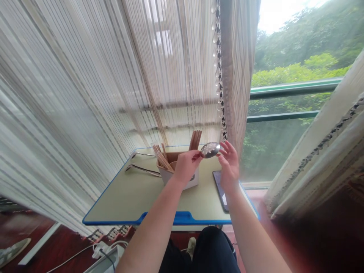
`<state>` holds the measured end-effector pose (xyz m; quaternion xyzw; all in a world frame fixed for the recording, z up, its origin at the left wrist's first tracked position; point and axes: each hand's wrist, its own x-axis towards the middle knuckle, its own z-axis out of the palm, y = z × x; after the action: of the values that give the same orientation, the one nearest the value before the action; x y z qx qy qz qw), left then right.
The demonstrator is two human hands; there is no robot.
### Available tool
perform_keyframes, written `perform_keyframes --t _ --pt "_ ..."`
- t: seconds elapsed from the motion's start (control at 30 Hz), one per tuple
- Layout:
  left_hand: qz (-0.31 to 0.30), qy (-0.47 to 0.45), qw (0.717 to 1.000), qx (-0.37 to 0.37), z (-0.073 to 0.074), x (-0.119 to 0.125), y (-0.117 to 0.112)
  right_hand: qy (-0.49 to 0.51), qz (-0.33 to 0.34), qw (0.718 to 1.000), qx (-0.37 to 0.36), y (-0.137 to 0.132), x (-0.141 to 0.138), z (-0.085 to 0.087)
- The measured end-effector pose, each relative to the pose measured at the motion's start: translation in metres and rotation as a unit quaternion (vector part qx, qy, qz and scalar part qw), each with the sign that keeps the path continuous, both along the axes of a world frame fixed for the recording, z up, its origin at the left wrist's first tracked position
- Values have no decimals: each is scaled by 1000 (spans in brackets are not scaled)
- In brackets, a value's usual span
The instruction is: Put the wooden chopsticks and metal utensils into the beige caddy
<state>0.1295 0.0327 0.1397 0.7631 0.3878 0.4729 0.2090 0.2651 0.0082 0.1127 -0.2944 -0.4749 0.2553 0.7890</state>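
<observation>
A shiny metal slotted spoon is held up above the far side of the small table, with its pierced bowl showing. My left hand is closed in a pinch at the bowl's left end. At the other end, the thumb and fingers of my right hand meet the rim, the outer fingers slightly spread. I cannot make out the spoon's handle. Behind my left hand stands a utensil box, partly hidden, holding a bundle of wooden chopsticks and several brown sticks.
On the blue-edged table, two metal utensils, one a long-handled piece, lie left of the box. A phone lies under my right hand. Curtains hang close behind the table. A power strip and cables are at lower left.
</observation>
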Motion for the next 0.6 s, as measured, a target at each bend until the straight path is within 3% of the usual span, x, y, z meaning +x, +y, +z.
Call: perform_keyframes --t 0.27,0.47,0.6 --pt "4 70 997 -22 -3 -12 -4 -53 28 998 8 -2 -9 -2" --pt "8 102 995 -11 -4 -15 -5 -100 -46 994 -7 -5 -15 0" --pt "31 74 997 5 -5 -20 -13 -112 -70 991 5 -8 -18 8"
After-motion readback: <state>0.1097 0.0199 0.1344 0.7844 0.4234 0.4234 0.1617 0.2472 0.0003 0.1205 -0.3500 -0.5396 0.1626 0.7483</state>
